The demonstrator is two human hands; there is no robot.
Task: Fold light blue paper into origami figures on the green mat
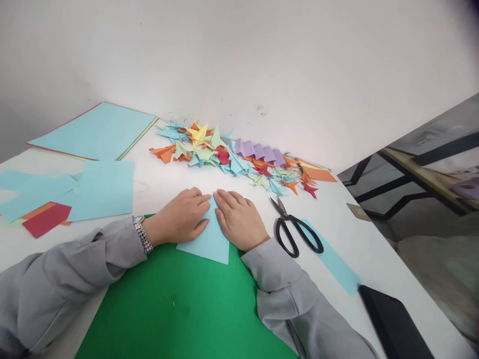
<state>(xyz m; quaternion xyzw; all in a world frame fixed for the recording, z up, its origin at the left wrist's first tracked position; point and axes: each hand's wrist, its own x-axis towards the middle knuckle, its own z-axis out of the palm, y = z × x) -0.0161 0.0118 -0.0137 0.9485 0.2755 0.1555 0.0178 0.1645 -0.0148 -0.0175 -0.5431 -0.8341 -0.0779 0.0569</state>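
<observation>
A light blue sheet of paper (207, 249) lies between my hands with its top part folded to a point. My left hand (183, 214) has its fingers curled and pressed on the paper's left slanted edge, the thumb lower down on the sheet. On the right slanted edge my right hand (239, 217) lies flat, fingers stretched toward the tip. Both hands cover much of the folded part. Under the paper's lower portion is a green mat (179, 304). To the right of my right hand, scissors with black handles (286, 218) rest with the blades slightly apart.
Folded paper planes (232, 162) are heaped along the wall. Stacked large sheets (101, 129) lie back left, with a blue sheet (105, 192) and a red paper piece (48, 219) nearer. A blue strip (337, 264) and a black flat device (396, 324) are at right.
</observation>
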